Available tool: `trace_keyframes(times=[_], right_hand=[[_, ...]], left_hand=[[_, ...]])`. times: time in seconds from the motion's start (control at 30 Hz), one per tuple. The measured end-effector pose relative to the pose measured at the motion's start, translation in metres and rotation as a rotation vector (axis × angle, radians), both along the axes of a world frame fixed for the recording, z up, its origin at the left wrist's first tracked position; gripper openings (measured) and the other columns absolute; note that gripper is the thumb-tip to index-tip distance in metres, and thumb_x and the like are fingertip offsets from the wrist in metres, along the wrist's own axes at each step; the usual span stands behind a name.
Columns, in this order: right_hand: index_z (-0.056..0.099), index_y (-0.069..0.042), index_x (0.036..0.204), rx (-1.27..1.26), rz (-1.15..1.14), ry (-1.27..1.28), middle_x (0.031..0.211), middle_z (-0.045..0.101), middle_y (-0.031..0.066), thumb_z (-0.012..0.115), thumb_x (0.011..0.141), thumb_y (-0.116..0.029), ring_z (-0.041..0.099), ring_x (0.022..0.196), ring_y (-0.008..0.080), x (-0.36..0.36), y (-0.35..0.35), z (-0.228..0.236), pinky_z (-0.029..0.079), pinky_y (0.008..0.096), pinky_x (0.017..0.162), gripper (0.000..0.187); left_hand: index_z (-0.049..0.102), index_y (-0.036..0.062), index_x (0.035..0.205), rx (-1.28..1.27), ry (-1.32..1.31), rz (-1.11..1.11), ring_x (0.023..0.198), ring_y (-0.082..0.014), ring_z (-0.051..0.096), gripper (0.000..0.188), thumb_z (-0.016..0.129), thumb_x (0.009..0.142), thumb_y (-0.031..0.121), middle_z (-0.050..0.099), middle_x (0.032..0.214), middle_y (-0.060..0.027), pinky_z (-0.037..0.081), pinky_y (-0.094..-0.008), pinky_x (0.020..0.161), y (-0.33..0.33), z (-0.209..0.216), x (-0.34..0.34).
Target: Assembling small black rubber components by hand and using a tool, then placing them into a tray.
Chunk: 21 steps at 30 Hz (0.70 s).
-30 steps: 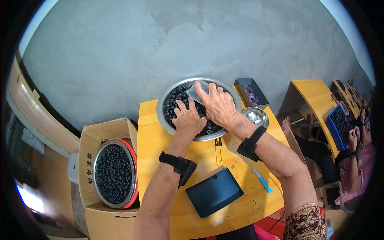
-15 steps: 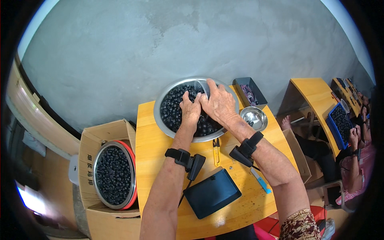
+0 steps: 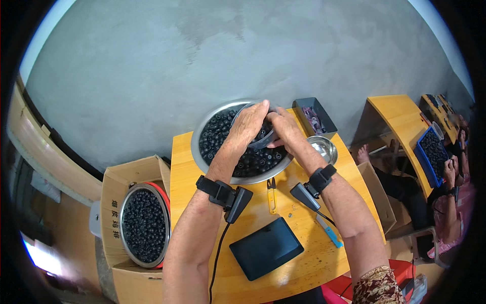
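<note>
We see a yellow wooden table point(image 3: 314, 253) against a grey wall point(image 3: 202, 61). At upper centre both grips close around a small clear container point(image 3: 259, 138): left hand point(image 3: 246, 126) curled over it, right hand point(image 3: 284, 126) beside, above the metal basin point(image 3: 210, 152) of dark berries point(image 3: 253, 161). Lower left, a boxed bowl point(image 3: 144, 225) holds more.

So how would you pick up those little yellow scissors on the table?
Take the yellow snips by the handle end nearest the person, coming straight down from above. They lie flat on the bare wooden table, blades pointing up at the big metal bowl, so the sharp end stays away from your fingers. Pinching the two long sides looks safest.
</note>
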State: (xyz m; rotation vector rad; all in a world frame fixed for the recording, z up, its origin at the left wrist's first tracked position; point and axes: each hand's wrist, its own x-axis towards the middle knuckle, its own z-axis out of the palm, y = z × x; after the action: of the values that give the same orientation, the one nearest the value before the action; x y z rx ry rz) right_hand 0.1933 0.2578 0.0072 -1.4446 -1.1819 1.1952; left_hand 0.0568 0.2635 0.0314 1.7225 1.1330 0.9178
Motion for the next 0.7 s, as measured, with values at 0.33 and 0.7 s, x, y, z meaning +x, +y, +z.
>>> trace_keyframes(times=[0.33,0.7], right_hand=[[0.034,-0.002,0.141,-0.044,0.093,0.341,0.125,0.048,0.0182,0.044,0.088,-0.016,0.064,0.096,0.0294,-0.001,-0.011,0.002,0.061,0.0399,0.068,0.056],[0.034,-0.003,0.142,0.021,0.298,0.496,0.122,0.05,0.0149,0.049,0.087,-0.016,0.066,0.089,0.0237,0.027,-0.082,0.024,0.062,0.0382,0.063,0.058]], left_hand=[[0.061,0.002,0.12,0.158,-0.34,0.513,0.113,-0.0202,0.052,0.046,0.049,0.097,0.04,0.063,0.114,-0.0118,0.034,-0.0358,0.102,-0.023,0.01,-0.039],[0.051,0.0032,0.128,0.184,-0.414,0.55,0.113,-0.0172,0.051,0.039,0.055,0.096,0.025,0.056,0.118,-0.0065,0.04,-0.0329,0.095,-0.169,-0.011,-0.045]])
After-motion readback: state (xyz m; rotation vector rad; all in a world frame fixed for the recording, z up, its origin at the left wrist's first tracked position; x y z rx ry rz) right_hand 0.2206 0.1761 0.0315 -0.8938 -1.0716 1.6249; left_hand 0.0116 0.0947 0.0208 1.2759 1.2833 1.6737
